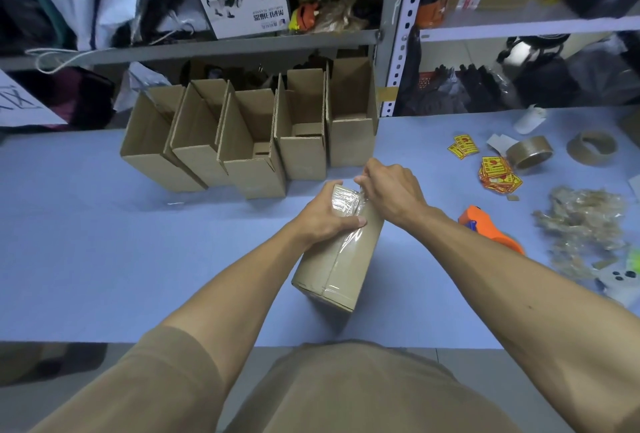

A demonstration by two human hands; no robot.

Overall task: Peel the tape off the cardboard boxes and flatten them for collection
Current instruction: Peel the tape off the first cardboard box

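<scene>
Centre frame, the box (341, 252) (light, stiff, I judge) is gripped by the left hand (323, 216); the right hand (389, 188) pinches slippery tape (344, 202) at its far end.

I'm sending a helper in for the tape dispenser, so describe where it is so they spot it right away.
On the blue table, look just beyond the person's right forearm, between the sealed box being held and the heap of crumpled peeled tape. The tape dispenser is the only bright orange plastic thing on the table.
</scene>
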